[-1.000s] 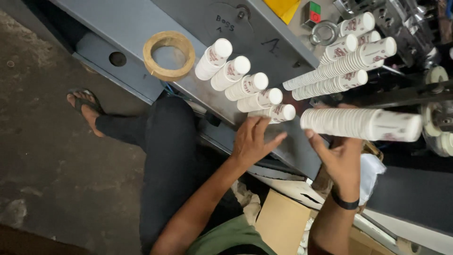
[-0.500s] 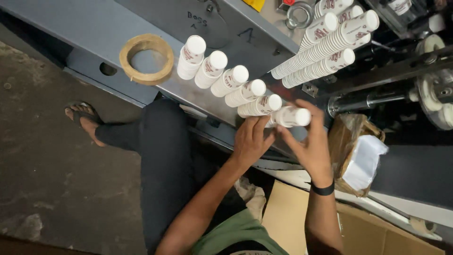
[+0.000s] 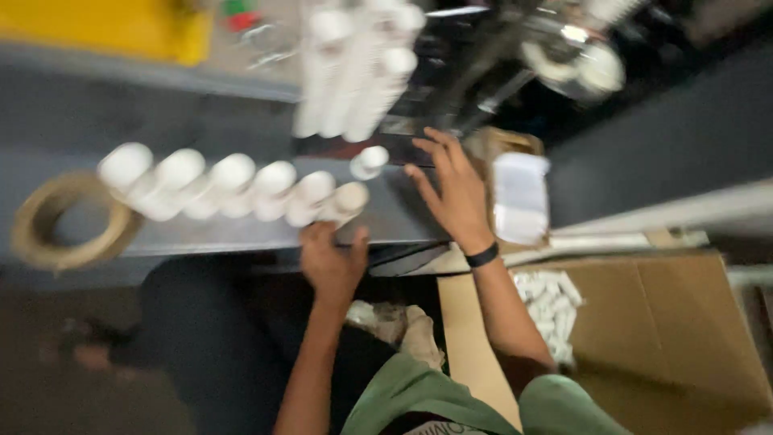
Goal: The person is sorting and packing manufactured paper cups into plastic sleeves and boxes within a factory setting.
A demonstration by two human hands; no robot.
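Cardboard box (image 3: pixel 676 322) of white cups (image 3: pixel 547 302)

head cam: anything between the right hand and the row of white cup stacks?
One lone white cup stack sits between the right hand and the row of white cup stacks on the grey ledge. The head view is blurred; nothing else shows there.

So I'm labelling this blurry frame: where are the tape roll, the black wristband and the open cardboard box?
tape roll (image 3: pixel 32 242), head view, left side of the ring.
black wristband (image 3: pixel 482 256), head view, band's middle.
cardboard box (image 3: pixel 684 338), head view, bare flap.
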